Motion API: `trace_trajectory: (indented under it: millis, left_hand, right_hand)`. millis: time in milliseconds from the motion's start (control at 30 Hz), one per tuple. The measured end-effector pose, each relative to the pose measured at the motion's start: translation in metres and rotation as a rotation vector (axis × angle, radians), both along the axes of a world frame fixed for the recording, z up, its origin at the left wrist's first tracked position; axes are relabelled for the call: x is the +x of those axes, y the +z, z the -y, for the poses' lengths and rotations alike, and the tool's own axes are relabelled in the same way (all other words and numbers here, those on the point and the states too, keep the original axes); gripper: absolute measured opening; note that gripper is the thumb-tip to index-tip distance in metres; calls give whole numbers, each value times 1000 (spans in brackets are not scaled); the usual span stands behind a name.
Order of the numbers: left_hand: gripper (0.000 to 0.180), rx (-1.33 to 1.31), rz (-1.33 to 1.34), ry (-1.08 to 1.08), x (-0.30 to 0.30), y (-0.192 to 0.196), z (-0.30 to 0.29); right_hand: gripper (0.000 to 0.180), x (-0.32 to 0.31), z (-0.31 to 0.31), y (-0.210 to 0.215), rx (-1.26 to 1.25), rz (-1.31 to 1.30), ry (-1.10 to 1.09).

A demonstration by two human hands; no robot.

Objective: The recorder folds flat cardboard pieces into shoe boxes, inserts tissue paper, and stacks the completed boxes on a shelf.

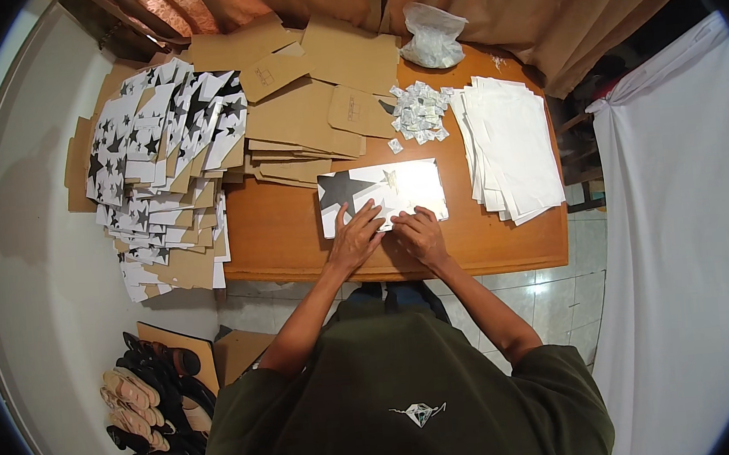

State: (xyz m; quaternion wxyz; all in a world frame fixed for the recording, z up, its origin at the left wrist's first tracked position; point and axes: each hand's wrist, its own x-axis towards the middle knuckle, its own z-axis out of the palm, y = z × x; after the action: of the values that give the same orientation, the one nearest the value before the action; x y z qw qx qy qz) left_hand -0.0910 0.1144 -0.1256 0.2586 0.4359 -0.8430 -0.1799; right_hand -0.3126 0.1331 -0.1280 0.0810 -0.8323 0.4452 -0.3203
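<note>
A flat white box (378, 187) printed with black stars lies on the wooden table (278, 235) right in front of me. My left hand (355, 239) rests palm down on the box's near edge, fingers spread. Beside it, my right hand (421, 234) presses the same near edge with fingers bent. Neither hand lifts anything; both lie on the box.
A stack of white sheets (509, 145) lies at the right. Small white packets (419, 112) and a plastic bag (432, 35) sit behind. Brown cardboard blanks (302, 111) and star-printed flat boxes (159, 159) pile at the left. Sandals (150, 402) lie on the floor.
</note>
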Motion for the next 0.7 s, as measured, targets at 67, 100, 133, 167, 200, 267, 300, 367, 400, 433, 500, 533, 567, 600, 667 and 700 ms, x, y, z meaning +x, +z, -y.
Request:
trace_trajectory:
  millis: [67,100,133,167,200,267,300,367,400,433,500,533,567,600,667,700]
  left_hand:
    - [29,-1,-9,1,-1,-3,0]
    - [28,0,-18,2,-1,-4,0]
    - [28,0,-17,0,-1,-3,1]
    - [27,11,-17,0,-2,-2,1]
    - [27,21,-18,-1,-3,-1,2]
    - [26,3,1,-2,-4,-3,2]
    - [26,-15,18,-3,-4,-5,2]
    - [26,-42,22,0,-5,-6,2]
    - [26,-71,25,4,-5,-6,2]
    - [26,-76,24,4,-5,-7,3]
    - [25,-108,58,-6,-4,-9,1]
    - [25,-110,67,-11,-5,-7,2]
    - [25,-116,62,-12,-6,-5,0]
    - [25,-95,44,-1,-7,-3,-2]
    - [27,-48,38,18,-5,-4,-2]
    - [27,-58,36,26,-3,-5,-2]
  right_hand:
    - [21,3,1,1,-22,9,-7]
    - [21,4,2,2,-44,22,-16]
    - [21,4,2,-1,-66,36,-27]
    - [21,3,3,-3,-65,36,-29]
    - [19,3,4,-6,-85,49,-30]
    - [17,3,5,-12,-105,64,-29]
    - [15,4,6,-15,-121,49,-44]
    - [13,7,5,-15,-138,34,-59]
    - [13,8,3,-14,-129,22,-57]
    - [13,8,2,-14,-125,9,-54]
    - [13,8,4,-12,-126,-13,-45]
    - [14,6,2,-11,-119,-35,-41]
    - [14,6,1,-11,-125,-39,-42]
    - [16,6,0,-11,-88,-36,-50]
    - [21,6,2,-6,-10,-81,-26]
    - [21,2,5,-3,-19,-83,-18]
